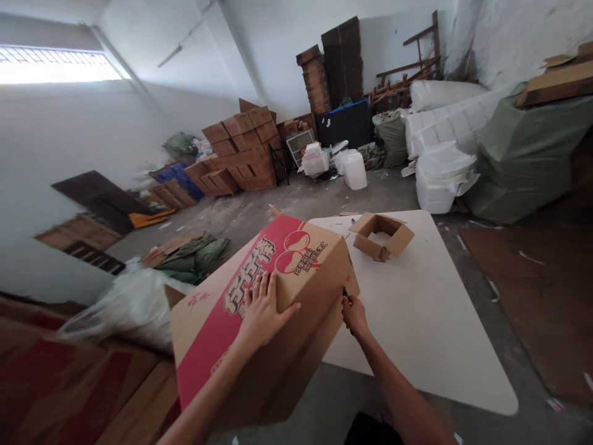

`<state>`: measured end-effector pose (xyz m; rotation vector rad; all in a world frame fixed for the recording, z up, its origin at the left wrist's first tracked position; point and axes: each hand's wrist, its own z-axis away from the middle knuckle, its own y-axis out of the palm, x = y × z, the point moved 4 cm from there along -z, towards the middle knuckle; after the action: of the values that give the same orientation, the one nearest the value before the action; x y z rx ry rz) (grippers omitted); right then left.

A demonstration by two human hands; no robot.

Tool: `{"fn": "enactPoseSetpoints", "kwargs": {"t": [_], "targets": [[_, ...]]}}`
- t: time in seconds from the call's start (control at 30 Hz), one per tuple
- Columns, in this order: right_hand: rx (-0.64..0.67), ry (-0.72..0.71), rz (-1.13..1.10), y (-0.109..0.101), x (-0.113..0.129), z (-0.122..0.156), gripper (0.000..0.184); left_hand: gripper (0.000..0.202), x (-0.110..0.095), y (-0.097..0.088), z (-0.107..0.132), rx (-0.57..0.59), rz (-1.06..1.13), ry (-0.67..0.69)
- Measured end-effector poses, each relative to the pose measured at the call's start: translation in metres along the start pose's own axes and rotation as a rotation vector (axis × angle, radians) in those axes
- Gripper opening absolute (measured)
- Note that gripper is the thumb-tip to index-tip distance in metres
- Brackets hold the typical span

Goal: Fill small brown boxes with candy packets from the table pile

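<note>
A large cardboard carton [296, 334] with a red band and printed Chinese lettering lies tilted, partly over the white tabletop. My left hand [264, 312] rests on its upper face beside the lettering, fingers spread and nothing in them. At the carton's right end, my right hand [354, 314] is closed around a slim black tool that looks like a box cutter [345, 293]. Its tip meets the cardboard near the edge of an end flap; the blade itself cannot be made out. Most of the tool is hidden in the fist.
On the white table [417, 321] a small open carton [382, 237] stands near the far edge. Printed cartons [115, 389] and clear plastic wrapping [125, 303] lie at the left. Stacked brown boxes [245, 148], white rolls [445, 117] and a green-covered pile [523, 154] line the back.
</note>
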<state>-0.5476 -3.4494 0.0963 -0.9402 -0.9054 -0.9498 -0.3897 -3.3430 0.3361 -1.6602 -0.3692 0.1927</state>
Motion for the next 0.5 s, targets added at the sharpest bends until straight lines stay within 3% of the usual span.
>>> {"fn": "enactPoseSetpoints", "kwargs": {"t": [0.27,0.5], "targets": [[0.134,0.022,0.021,0.054,-0.006,0.080,0.029,0.101,-0.009,-0.008,-0.002,0.096,0.033,-0.071],[0.087,0.004,0.046,0.085,-0.011,0.138,0.031,0.106,-0.006,-0.009,0.007,0.118,0.114,-0.078]]}}
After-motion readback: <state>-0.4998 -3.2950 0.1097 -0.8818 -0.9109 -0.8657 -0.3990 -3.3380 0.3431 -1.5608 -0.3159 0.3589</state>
